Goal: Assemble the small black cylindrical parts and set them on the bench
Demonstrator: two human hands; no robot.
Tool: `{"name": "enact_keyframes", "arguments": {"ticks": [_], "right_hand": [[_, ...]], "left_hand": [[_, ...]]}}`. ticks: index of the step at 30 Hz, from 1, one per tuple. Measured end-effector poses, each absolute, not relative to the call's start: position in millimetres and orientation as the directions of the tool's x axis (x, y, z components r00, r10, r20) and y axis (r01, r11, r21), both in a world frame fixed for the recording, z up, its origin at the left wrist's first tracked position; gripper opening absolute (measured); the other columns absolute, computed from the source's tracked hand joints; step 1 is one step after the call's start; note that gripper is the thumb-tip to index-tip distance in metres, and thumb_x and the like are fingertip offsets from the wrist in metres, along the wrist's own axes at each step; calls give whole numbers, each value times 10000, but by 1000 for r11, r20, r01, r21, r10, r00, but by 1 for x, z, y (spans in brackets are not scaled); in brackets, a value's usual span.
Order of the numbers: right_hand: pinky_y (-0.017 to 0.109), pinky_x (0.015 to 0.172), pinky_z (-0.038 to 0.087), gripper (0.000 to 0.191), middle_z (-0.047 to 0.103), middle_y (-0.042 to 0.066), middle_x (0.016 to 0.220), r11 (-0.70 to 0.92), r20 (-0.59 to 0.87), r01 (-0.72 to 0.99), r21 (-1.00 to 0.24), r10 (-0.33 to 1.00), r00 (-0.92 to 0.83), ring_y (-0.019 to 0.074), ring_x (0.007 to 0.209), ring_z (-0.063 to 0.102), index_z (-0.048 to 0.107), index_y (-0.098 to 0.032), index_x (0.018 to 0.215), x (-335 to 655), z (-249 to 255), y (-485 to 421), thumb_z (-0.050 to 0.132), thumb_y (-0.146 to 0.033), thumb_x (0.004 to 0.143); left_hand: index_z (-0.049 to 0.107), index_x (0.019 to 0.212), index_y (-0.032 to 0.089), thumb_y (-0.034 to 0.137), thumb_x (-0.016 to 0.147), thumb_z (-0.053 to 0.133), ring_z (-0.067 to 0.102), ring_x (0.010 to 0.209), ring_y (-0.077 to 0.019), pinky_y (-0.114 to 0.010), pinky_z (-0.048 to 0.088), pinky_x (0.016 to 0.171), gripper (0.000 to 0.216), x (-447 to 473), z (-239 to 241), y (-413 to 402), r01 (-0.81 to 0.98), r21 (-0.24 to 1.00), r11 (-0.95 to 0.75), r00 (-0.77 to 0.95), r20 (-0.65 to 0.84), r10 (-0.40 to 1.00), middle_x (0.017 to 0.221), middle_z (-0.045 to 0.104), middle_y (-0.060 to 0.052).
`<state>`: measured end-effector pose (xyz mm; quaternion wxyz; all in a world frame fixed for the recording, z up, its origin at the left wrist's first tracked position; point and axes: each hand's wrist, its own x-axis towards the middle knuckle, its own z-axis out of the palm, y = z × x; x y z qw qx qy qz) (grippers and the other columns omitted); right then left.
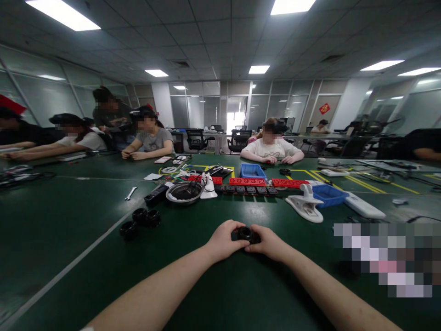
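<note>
A glossy black ring-shaped part (245,233) with a hole in its middle is between my two hands, low over the green table or resting on it; which of the two I cannot tell. My left hand (228,240) is closed on its left side, thumb in front and fingers behind. From the right, my right hand (267,241) grips it in the same way, and the thumbs nearly meet at the front. Some dark material shows beside the ring near the right fingers. Three similar black ring-shaped parts (140,216) lie in a group to the left.
Beyond my hands stand a metal bowl (185,193), red strips (247,182), a blue tray (253,171) and a white clip base (306,207). Another blue tray (329,195) is to the right. A wrench (131,193) lies left. Across the table a person (272,146) sits.
</note>
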<state>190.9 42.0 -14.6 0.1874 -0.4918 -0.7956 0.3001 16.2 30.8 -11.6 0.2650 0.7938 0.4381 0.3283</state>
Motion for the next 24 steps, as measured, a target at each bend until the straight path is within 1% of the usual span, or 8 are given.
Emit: {"name": "enact_keyframes", "arguments": {"ticks": [4, 7, 10, 13, 16, 20, 22, 24], "right_hand": [[243, 527, 320, 260, 555, 34, 708, 317, 138, 837, -446, 948, -286, 158, 627, 501, 492, -163, 714, 177, -21, 35, 611, -380, 632], [261, 548, 337, 318, 568, 62, 744, 308, 126, 860, -407, 951, -281, 185, 662, 519, 510, -156, 739, 176, -20, 34, 617, -429, 618], [286, 622, 380, 449, 579, 74, 861, 394, 94, 772, -499, 910, -404, 214, 768, 529, 532, -153, 877, 186, -15, 36, 678, -425, 550], [315, 757, 393, 551, 566, 61, 1007, 446, 49, 573, -687, 816, -576, 213, 893, 519, 490, -174, 1072, 198, -7, 40, 680, -330, 579], [312, 785, 398, 470, 575, 46, 1011, 377, -28, 448, -811, 739, -673, 196, 897, 528, 494, -167, 1088, 204, -2, 43, 625, -262, 647], [278, 685, 415, 331, 598, 25, 876, 336, -67, 474, -814, 756, -651, 174, 782, 541, 545, -147, 967, 205, -4, 46, 604, -255, 660], [252, 628, 405, 318, 587, 10, 799, 339, -63, 509, -791, 782, -620, 155, 719, 530, 543, -144, 926, 202, -7, 47, 620, -265, 642], [229, 570, 380, 320, 569, -1, 734, 344, -52, 586, -734, 831, -553, 144, 670, 517, 532, -146, 862, 197, -11, 45, 651, -291, 603]], "left_hand": [[574, 910, 189, 268, 602, 684, 520, 832, -194, -300, 411, 729, 337, 20, -14, 29, 594, 696, -402, 254, 312, 916, 874, 557, -33], [576, 897, 188, 284, 606, 681, 520, 830, -197, -302, 411, 723, 323, 18, -12, 29, 596, 683, -423, 279, 318, 906, 868, 559, -32], [576, 926, 195, 295, 631, 664, 524, 821, -187, -285, 414, 705, 323, 13, -8, 30, 537, 684, -493, 407, 302, 862, 872, 562, -25], [576, 969, 204, 295, 657, 646, 527, 816, -178, -271, 415, 691, 333, 10, -4, 31, 484, 688, -541, 500, 290, 816, 885, 567, -22], [574, 997, 208, 288, 661, 647, 525, 837, -176, -265, 413, 699, 352, 9, -4, 32, 458, 689, -561, 527, 297, 796, 903, 568, -24], [570, 1003, 205, 292, 652, 657, 525, 823, -174, -266, 413, 691, 371, 10, -6, 32, 463, 692, -554, 516, 297, 803, 905, 567, -28], [575, 980, 200, 295, 644, 663, 525, 810, -174, -267, 412, 684, 360, 11, -8, 32, 469, 692, -548, 506, 298, 809, 886, 566, -27], [580, 944, 194, 304, 628, 673, 524, 799, -177, -271, 409, 682, 347, 13, -9, 31, 483, 694, -534, 483, 298, 823, 861, 562, -23]]}}
